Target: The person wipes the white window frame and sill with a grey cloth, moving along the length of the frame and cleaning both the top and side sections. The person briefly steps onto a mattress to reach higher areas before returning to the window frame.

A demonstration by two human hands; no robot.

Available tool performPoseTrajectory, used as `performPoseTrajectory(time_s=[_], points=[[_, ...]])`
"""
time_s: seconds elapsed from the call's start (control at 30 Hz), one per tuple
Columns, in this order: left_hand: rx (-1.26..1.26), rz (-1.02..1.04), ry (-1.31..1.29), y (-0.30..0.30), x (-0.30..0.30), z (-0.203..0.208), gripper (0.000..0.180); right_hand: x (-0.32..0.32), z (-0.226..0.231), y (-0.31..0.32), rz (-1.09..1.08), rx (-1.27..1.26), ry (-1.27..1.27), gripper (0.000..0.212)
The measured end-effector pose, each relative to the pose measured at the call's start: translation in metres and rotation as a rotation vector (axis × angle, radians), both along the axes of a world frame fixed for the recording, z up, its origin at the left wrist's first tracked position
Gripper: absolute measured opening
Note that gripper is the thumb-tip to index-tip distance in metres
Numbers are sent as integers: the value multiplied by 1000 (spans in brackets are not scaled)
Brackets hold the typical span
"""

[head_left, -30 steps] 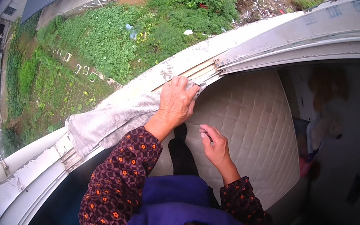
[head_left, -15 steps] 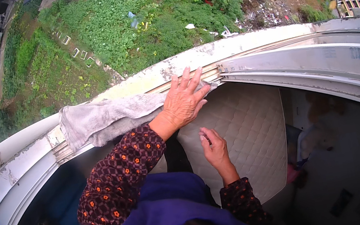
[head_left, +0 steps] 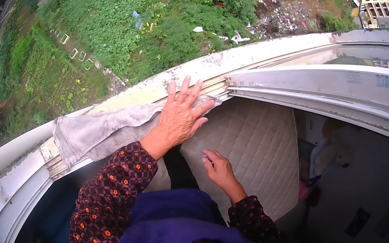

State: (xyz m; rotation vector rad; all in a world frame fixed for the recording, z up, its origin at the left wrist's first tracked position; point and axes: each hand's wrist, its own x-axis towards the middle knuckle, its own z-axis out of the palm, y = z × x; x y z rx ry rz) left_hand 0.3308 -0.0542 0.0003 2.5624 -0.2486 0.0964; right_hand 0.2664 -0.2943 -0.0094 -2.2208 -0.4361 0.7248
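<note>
My left hand (head_left: 180, 118) lies with fingers spread on the right part of a grey cloth (head_left: 104, 130). The cloth stretches along the grooved track of a white window frame (head_left: 255, 53), its left end bunched over the frame. Fingertips reach past the cloth onto the track, close to the end of a sliding sash (head_left: 315, 79). Lower and to the right, my right hand (head_left: 221, 170) hangs in the air with loosely bent fingers and nothing visible in its grasp. A dark band shows at one of its fingers.
Beneath the hands stands a quilted cream mattress (head_left: 255, 152). Behind it, in shadow, is a pale stuffed toy (head_left: 330, 156). Outside, beyond the sill, the ground far below has green plants (head_left: 105, 39) and a heap of rubbish (head_left: 279, 16). A white pipe (head_left: 29, 140) runs along the outer wall.
My left hand has slid slightly left along the track, with the cloth's right end shifting a little too. The whole view has turned slightly. My right hand keeps nearly the same pose.
</note>
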Motion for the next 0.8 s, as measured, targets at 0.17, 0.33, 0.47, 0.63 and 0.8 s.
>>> performPoseTrajectory(time_s=[0.17, 0.33, 0.47, 0.63, 0.8], points=[[9, 24, 8, -38, 37, 0, 41, 1, 1, -6, -29, -33, 43, 28], [0, 46, -21, -34, 36, 1, 35, 2, 2, -3, 52, -77, 86, 26], [-155, 135, -25, -4, 12, 1, 27, 2, -6, -13, -5, -35, 84, 26], [-245, 240, -168, -40, 53, -5, 29, 4, -15, -16, -11, -36, 126, 26], [-114, 241, -89, -47, 62, -11, 28, 6, -17, -20, 32, -62, 111, 27]])
